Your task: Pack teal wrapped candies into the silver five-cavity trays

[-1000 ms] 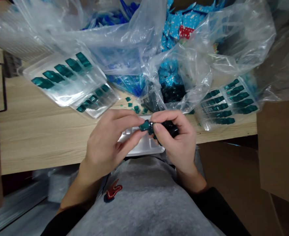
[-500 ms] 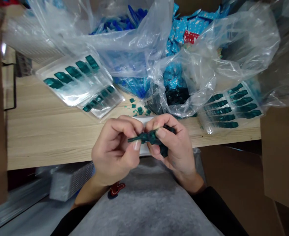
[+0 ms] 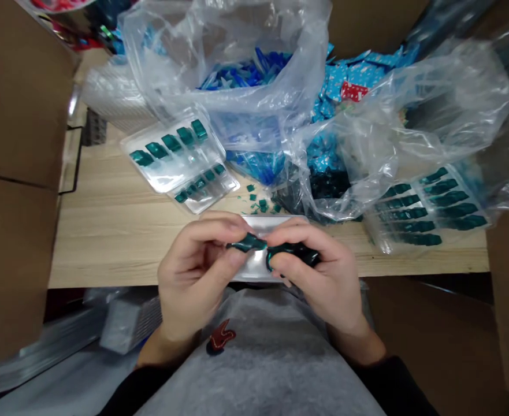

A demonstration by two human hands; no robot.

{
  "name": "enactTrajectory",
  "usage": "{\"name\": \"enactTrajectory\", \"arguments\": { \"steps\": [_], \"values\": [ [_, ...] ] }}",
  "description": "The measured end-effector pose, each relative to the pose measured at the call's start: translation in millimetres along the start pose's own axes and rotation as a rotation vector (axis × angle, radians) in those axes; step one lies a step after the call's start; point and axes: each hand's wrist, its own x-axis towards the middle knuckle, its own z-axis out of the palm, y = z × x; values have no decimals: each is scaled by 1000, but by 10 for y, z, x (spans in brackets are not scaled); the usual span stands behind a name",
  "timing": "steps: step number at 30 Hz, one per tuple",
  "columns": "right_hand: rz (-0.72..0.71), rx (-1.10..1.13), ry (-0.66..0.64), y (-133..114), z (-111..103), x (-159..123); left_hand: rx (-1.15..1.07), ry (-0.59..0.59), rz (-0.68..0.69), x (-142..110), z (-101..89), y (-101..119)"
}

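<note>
Between the thumb and fingers of my left hand (image 3: 193,263) is a small dark green plastic piece (image 3: 251,243), shiny and partly see-through, lying sideways. My right hand (image 3: 330,268) is closed around a darker green plastic piece or bunch of pieces (image 3: 296,252); the fingers hide how many. The two held things sit end to end, very close together. Below my hands lies a clear plastic tray (image 3: 254,270) at the table's front edge. Just beyond it, small green plastic scraps (image 3: 263,204) are scattered on the wooden table (image 3: 102,231).
Clear trays with green pieces lie at the left (image 3: 159,182) and the right (image 3: 414,199). Behind stand a plastic bag of blue pieces (image 3: 254,104) and an open bag with dark pieces (image 3: 330,185). Blue packets (image 3: 338,78) are piled at the back. Cardboard (image 3: 15,231) walls the left side.
The view has shifted, so the table appears further right. Earlier both hands pinched dark green pieces pressed together; now the left hand's piece shows separately, its end facing the right hand's.
</note>
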Motion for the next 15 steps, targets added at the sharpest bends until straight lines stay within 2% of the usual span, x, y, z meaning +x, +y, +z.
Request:
{"name": "enactTrajectory", "arguments": {
  "steps": [2, 4, 8, 10, 15],
  "values": [
    [-80, -65, 12, -17, 19, 26, 102, 27, 74, -18, -15, 3],
    [-100, -76, 20, -29, 16, 40, 182, -3, 103, -23, -51, 16],
    [-2, -49, -2, -41, -10, 52, 223, -124, 96, -7, -166, 68],
    [27, -50, -27, -44, -23, 63, 267, -185, 143, 11, -222, 103],
    [50, -34, -51, -49, -31, 85, 627, -357, 311, 39, -263, 176]
  ]
}}
